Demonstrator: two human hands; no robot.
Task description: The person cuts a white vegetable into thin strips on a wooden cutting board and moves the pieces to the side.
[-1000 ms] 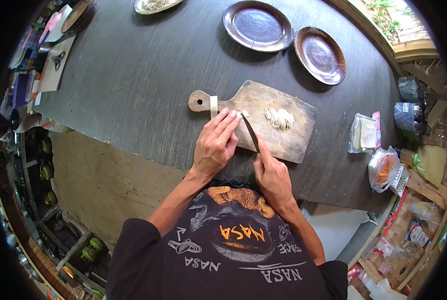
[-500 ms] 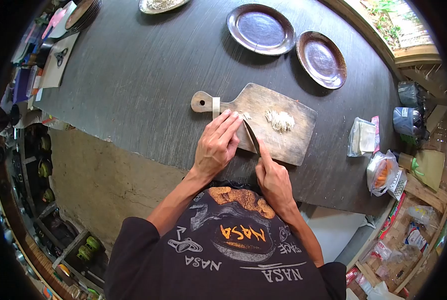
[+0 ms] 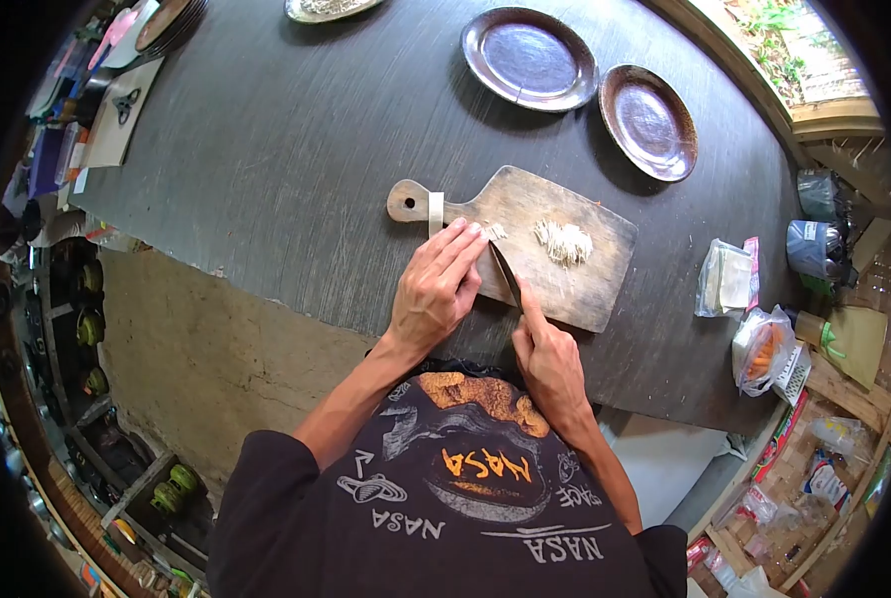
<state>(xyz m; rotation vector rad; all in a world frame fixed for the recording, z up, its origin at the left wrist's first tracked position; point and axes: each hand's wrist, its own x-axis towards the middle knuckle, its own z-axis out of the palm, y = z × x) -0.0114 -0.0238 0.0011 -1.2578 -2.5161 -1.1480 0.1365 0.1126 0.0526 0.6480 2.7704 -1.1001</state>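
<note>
A wooden cutting board (image 3: 590,289) with a handle lies on the dark table (image 3: 296,169). My left hand (image 3: 433,284) presses with its fingers together on a pale strip (image 3: 436,211), whose end sticks out over the board's handle. My right hand (image 3: 553,364) is wrapped round the handle of a knife (image 3: 506,271), forefinger along it. The blade touches the board just right of my left fingertips. Thin pale shreds lie by those fingertips, and a larger pile of shreds (image 3: 565,243) rests on the board's right half.
Two dark plates (image 3: 530,60) (image 3: 649,125) stand beyond the board. Another plate (image 3: 333,10) with pale stuff is at the top edge. Scissors (image 3: 124,105) lie at the left. Plastic packets (image 3: 726,277) and a bag of orange items (image 3: 762,351) are at the right.
The view has shifted slightly, so the board and plates appear a little further right. Both hands keep nearly the same place on the board and knife.
</note>
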